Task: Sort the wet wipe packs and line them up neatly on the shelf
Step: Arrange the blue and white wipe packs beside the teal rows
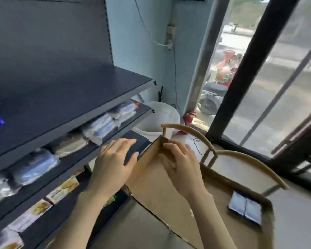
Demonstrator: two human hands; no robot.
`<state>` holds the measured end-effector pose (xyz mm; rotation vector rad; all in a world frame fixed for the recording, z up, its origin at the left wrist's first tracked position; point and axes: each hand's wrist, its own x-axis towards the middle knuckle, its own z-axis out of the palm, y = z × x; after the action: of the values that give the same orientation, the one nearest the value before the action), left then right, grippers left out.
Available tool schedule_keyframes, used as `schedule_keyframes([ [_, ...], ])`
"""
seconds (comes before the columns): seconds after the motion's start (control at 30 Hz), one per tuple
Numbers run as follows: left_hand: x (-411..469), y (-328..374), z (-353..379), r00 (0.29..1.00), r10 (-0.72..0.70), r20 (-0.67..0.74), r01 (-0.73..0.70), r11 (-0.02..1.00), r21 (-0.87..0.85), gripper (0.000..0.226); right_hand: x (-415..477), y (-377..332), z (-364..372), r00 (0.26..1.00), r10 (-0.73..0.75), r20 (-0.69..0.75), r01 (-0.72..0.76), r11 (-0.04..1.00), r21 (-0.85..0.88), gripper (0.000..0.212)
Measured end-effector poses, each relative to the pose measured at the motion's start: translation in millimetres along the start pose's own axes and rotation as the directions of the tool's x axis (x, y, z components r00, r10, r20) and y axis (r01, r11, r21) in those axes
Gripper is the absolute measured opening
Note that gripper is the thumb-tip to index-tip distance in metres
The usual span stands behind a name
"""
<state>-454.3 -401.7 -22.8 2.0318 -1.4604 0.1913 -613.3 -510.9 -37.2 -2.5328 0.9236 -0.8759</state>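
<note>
Pinching the box flap [147, 169], the right hand [180, 164] is nearer the pack [245, 207] at lower right; the left hand [113, 164] has a loose, empty grip.

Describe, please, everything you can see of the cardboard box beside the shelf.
The cardboard box is plain brown and open-topped, with ragged edges. One flap stands upright beside the shelf unit. The right hand grips that flap's top corner. The open left hand is at its outer side; whether it touches is unclear. Two blue packs lie side by side inside, at the right. A curved wooden chair back rises just behind it.
</note>
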Motion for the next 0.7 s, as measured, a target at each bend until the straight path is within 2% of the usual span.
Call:
schedule_keyframes([
  [0.2, -42.9, 90.5, 94.9, 0.966, 0.072, 0.247, -0.051, 0.995, -0.09, 0.031, -111.4, 90.0, -42.1, 0.952, 0.299, 0.057, -0.293, 0.951, -0.095, 0.031],
  [0.33, -61.6, 140.2, 140.6, 0.904, 0.118, 0.411, -0.067, 0.988, -0.138, 0.037, -165.0, 133.9, -59.6, 0.879, 0.476, 0.017, -0.47, 0.873, -0.13, 0.03],
  [0.5, -55.6, 186.5, 188.9, 0.806, 0.22, 0.549, -0.139, 0.973, -0.186, 0.042, -194.6, 178.7, -78.8, 0.784, 0.619, -0.051, -0.619, 0.773, -0.137, 0.028],
  [0.7, -18.1, 226.9, 256.1, 0.743, 0.283, 0.606, -0.161, 0.955, -0.248, 0.041, -195.5, 242.8, -96.5, 0.691, 0.713, -0.116, -0.723, 0.684, -0.102, 0.027],
])
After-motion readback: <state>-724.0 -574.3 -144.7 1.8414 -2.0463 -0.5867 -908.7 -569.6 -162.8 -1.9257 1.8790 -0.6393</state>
